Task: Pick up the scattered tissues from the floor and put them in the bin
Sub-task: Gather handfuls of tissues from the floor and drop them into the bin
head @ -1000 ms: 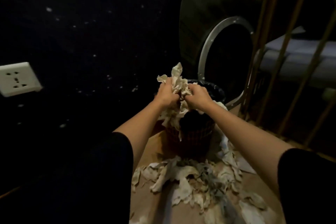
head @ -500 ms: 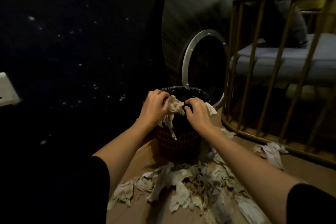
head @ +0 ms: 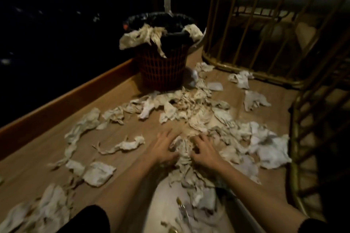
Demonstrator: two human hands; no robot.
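Mostly, scattered tissues [head: 200, 119] litter the floor [head: 117, 130] from the left wall across. The black-lined bin [head: 162, 70] holds crumpled tissue [head: 140, 36], some draped over its rim. The left hand [head: 164, 147] presses the pile with fingers spread; the right hand [head: 205, 150] claws it with fingers curled.

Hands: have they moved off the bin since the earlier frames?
Yes. The left hand and right hand left the rim of the bin and dropped onto the tissue pile on the floor in front of it, nearer the person.
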